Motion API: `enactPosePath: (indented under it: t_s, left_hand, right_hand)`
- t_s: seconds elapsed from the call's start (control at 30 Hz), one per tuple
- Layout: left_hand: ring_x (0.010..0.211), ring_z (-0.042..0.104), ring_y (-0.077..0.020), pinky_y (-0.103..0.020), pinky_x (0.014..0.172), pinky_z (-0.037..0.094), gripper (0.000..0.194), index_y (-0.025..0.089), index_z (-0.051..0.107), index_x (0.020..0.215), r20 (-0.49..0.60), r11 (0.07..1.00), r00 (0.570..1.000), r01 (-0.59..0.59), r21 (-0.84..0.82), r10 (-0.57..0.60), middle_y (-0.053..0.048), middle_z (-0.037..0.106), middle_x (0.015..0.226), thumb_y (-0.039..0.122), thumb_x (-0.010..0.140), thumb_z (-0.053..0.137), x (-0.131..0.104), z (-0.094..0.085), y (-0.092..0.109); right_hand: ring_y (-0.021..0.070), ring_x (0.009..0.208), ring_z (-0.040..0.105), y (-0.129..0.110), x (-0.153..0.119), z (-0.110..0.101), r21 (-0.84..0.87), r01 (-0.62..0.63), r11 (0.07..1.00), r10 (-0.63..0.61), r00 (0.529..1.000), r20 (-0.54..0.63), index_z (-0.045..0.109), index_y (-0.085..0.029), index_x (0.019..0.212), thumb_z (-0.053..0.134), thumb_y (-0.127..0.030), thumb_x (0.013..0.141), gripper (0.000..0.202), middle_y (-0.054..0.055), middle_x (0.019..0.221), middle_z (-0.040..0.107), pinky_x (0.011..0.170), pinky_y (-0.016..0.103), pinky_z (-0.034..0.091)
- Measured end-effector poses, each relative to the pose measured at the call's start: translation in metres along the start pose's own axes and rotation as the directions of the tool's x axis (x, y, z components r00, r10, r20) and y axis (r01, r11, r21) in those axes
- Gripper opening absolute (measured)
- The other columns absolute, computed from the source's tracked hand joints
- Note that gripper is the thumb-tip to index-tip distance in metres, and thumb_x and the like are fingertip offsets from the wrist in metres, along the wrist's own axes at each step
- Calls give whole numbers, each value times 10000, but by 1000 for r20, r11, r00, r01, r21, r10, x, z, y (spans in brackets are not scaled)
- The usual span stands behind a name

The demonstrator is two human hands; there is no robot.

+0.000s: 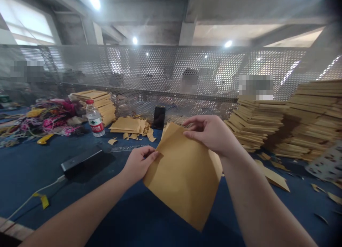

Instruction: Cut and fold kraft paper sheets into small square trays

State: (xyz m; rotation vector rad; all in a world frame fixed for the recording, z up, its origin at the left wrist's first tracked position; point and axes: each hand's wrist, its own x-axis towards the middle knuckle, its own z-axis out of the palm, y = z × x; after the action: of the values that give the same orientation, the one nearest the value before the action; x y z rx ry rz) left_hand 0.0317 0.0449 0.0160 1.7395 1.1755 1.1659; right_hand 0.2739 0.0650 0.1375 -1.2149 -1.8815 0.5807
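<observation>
Brown envelope (pixel 184 172) hanging below pinching fingers of left hand (pixel 140 163), right hand (pixel 210 135).

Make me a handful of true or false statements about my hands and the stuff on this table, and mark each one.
1. The left hand and right hand both hold the brown paper. True.
2. The bottle has a blue cap. False: its cap is red.
3. The dark phone is propped up in front of the perforated screen. True.
4. The black box lies to the right of the right hand. False: it lies to the left of the left hand.
5. The tallest brown stack is on the right. True.
</observation>
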Motion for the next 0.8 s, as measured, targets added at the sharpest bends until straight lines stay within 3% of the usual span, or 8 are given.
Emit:
enactPosePath:
  t_s: [0.2,0.43,0.6,0.8]
  left_hand:
    - [822,611,-158,-271,739,463,219,217,672,983,52,999,997,-50,20,49,-19,692,908,398,888,596,4,1,-4]
    - [574,436,-107,-224,522,301,399,179,603,732,89,996,996,8,86,-16,25,522,621,527,912,527,4,0,-9]
    - [688,507,-118,-230,621,376,243,200,628,881,173,994,985,-32,104,13,10,607,782,426,909,544,7,-1,-7]
    - [615,440,-119,-235,580,308,338,187,583,711,254,974,967,-70,217,13,22,525,645,432,928,499,11,-6,-5]
  right_hand:
    - [218,701,716,7,2,-7,1,-16,1000,16,999,-34,730,-241,952,783,-316,731,239,29,779,749,575,317,579]
    - [205,672,699,11,4,-16,-18,-27,999,25,996,-87,726,-248,950,791,-348,723,256,25,758,738,577,322,578]
    - [209,651,694,17,5,-23,-41,-26,999,22,995,-98,727,-249,949,778,-374,731,257,41,766,735,518,310,563]
    - [217,640,692,26,7,-30,-35,-23,999,19,994,-108,726,-243,950,783,-394,720,281,47,753,733,511,319,561]
